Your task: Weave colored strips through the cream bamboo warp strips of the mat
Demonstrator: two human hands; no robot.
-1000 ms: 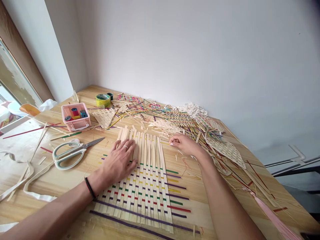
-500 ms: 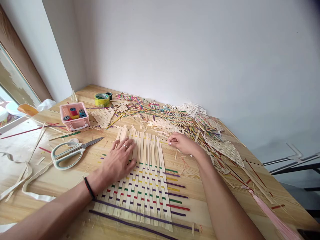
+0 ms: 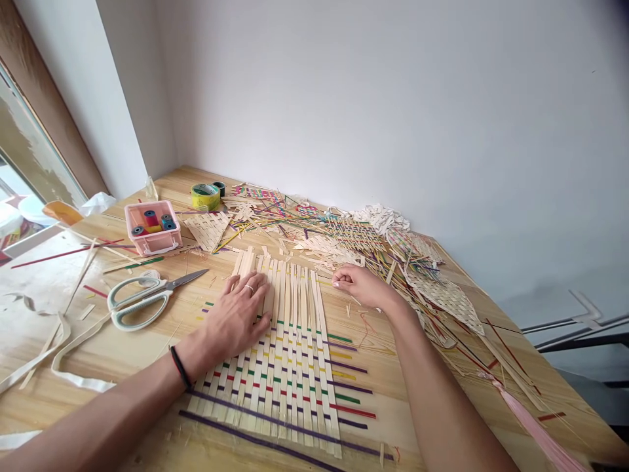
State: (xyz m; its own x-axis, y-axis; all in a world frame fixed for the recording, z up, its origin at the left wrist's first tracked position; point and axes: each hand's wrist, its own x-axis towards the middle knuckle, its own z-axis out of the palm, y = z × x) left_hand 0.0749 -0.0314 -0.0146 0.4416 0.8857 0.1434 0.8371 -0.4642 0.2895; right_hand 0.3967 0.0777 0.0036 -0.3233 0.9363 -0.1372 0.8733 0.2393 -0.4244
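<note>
A half-woven mat (image 3: pixel 289 373) of pale flat strips, crossed by purple, green, red and yellow ones, lies on the wooden table before me. My left hand (image 3: pixel 236 314) rests on its left side with the fingers spread over the upright strips. Beyond the mat's upper right edge, my right hand (image 3: pixel 356 283) is closed in a pinch on the end of a thin yellow strip (image 3: pixel 325 282). That strip runs leftward through the loose upper ends of the pale strips. Clear tape and two long purple strips cross the mat's near end.
Scissors (image 3: pixel 140 301) lie left of the mat, near a pink box (image 3: pixel 153 229) of thread spools. A yellow tape roll (image 3: pixel 205 196) stands at the back. Loose coloured strips and woven pieces (image 3: pixel 356 234) crowd the far side. A pink tassel (image 3: pixel 531 419) lies at right.
The view has shifted slightly, so everything sits a little further right. Both hands keep about the same places on the mat and the yellow strip.
</note>
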